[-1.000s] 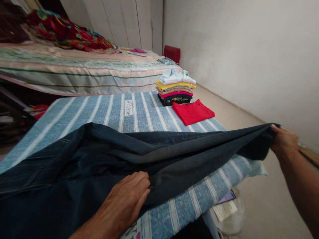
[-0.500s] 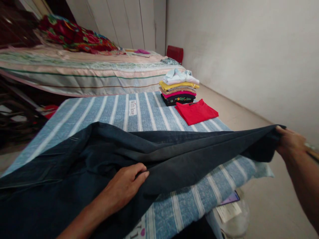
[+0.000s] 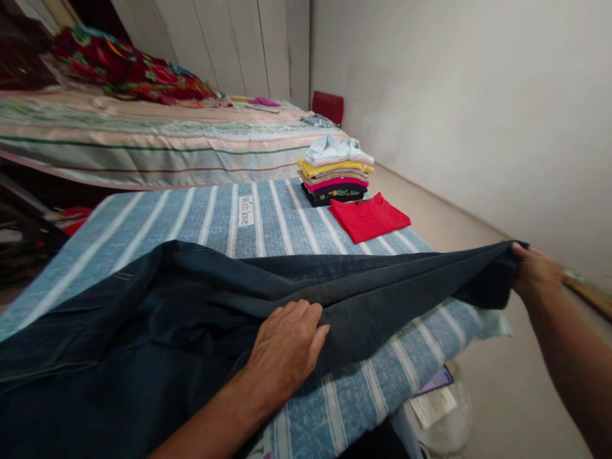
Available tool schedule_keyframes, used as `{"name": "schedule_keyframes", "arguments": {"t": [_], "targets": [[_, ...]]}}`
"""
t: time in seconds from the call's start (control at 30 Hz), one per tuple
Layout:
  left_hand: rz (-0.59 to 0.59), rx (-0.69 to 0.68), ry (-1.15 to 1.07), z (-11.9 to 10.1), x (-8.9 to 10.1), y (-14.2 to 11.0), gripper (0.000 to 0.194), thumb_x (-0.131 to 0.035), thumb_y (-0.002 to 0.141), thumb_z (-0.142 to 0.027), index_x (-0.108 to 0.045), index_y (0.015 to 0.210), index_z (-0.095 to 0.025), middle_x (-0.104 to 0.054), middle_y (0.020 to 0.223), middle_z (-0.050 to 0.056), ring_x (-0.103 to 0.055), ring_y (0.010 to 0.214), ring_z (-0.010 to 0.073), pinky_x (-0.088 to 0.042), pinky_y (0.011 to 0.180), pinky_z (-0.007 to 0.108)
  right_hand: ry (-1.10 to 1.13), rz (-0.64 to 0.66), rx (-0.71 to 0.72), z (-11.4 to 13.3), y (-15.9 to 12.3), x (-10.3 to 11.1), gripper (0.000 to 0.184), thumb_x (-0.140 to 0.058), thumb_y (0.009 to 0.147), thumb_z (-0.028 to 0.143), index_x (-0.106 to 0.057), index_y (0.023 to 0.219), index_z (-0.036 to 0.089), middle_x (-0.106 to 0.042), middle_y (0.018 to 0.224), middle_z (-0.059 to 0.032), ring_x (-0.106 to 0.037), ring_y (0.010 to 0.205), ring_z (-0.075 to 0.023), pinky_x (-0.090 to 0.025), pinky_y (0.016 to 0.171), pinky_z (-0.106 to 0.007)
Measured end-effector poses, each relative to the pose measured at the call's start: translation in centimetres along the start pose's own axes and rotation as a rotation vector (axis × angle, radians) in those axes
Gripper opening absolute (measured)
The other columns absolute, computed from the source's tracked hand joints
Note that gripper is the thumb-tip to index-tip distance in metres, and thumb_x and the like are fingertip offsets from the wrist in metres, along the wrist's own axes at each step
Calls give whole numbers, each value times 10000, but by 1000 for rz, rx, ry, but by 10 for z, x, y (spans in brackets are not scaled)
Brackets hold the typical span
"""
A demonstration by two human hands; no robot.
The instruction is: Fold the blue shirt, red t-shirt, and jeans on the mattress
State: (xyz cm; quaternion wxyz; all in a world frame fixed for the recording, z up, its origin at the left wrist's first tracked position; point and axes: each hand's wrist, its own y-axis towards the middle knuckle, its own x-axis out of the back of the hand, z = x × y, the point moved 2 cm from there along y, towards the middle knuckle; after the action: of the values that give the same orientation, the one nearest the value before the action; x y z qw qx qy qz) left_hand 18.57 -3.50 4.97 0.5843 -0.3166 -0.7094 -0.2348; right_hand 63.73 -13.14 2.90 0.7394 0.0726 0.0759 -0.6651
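A pair of dark blue jeans [image 3: 201, 325] lies across the striped cover, its waist toward the left and a leg stretched out to the right. My left hand [image 3: 290, 336] rests palm down on the leg near its middle, fingers laid over the cloth and thumb apart. At the far right, my right hand [image 3: 538, 271] is closed on the hem end of the leg, pulling it taut past the edge of the covered surface. Creases run along the leg between both hands.
A folded red T-shirt [image 3: 369, 218] lies beyond the jeans, beside a stack of folded clothes [image 3: 337, 171]. Farther back stands a bed [image 3: 191, 150] with a floral blanket [image 3: 138, 70]. Below the near edge are a phone [image 3: 436, 380] and paper. A wall [image 3: 478, 108] rises on the right.
My left hand has slid forward and right along the leg, and its fingers now lie flatter. My right hand keeps its hold on the hem. The view has shifted slightly.
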Motion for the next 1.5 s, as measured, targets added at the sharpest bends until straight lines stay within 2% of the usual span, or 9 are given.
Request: {"name": "schedule_keyframes", "arguments": {"t": [0.13, 0.3, 0.43, 0.6, 0.7, 0.9, 1.13, 1.37, 1.5], "targets": [[25, -2, -11, -5, -3, 13, 229, -385, 888, -245, -607, 884, -190, -635, 881, 66, -598, 844, 203, -459, 754, 330, 6, 51, -13, -7, 11, 1, 134, -620, 660, 4, -576, 642, 129, -553, 575, 25, -536, 456, -86, -509, 491, -148], [48, -56, -91, 2, -4, 21, 293, -309, 902, -241, -578, 795, -200, -638, 803, 42, -613, 782, 182, -445, 705, 296, 3, 71, -26, -13, 22, 0, 81, -619, 675, 48, -597, 672, 126, -561, 570, 36, -533, 456, -79, -505, 460, -156], [3, -74, -205, 12, 3, 24, 314, -299, 906, -307, -557, 758, -208, -633, 749, 24, -611, 740, 177, -427, 664, 281, 1, 66, -23, -13, 22, 1, 81, -615, 673, 58, -608, 702, 133, -565, 574, 46, -517, 441, -64, -491, 438, -142], [-26, -62, -197, 22, 9, 32, 321, -307, 898, -317, -586, 793, -199, -630, 753, 30, -608, 742, 183, -430, 676, 287, 11, 79, -9, -13, 23, 2, 77, -622, 672, 67, -596, 666, 139, -566, 585, 48, -519, 447, -56, -492, 451, -134], [-78, -66, -162, 26, 8, 41, 316, -318, 892, -309, -604, 832, -190, -618, 797, 42, -602, 763, 179, -447, 713, 294, 23, 77, 10, -14, 25, 3, 87, -625, 666, 63, -591, 675, 143, -567, 589, 50, -545, 473, -68, -504, 466, -142], [-118, -86, -156, 31, 5, 54, 305, -361, 861, -328, -632, 816, -196, -582, 1117, 70, -606, 902, 188, -471, 810, 311, 17, 77, 24, -16, 25, 5, 148, -684, 658, 104, -547, 638, 157, -530, 557, 67, -541, 459, -68, -506, 465, -143], [-46, -83, -208, 26, 13, 57, 275, -372, 845, -276, -611, 744, -184, -621, 790, 40, -599, 771, 172, -452, 706, 283, 26, 71, 1, -16, 24, 4, 107, -645, 664, 82, -567, 672, 154, -554, 554, 61, -521, 435, -67, -486, 420, -145], [-168, -98, -239, 30, 11, 49, 284, -378, 855, -334, -630, 842, -203, -634, 805, 31, -606, 740, 166, -460, 682, 264, 32, 103, 2, -14, 26, -1, 69, -637, 669, 81, -592, 686, 131, -571, 556, 51, -535, 445, -69, -494, 449, -153], [-237, -91, -242, 33, 22, 44, 253, -423, 835, -395, -619, 874, -238, -669, 857, 2, -634, 776, 176, -481, 705, 247, 30, 134, 21, -9, 26, -4, 86, -681, 658, 115, -618, 717, 120, -594, 587, 36, -544, 457, -75, -499, 461, -168]]}}
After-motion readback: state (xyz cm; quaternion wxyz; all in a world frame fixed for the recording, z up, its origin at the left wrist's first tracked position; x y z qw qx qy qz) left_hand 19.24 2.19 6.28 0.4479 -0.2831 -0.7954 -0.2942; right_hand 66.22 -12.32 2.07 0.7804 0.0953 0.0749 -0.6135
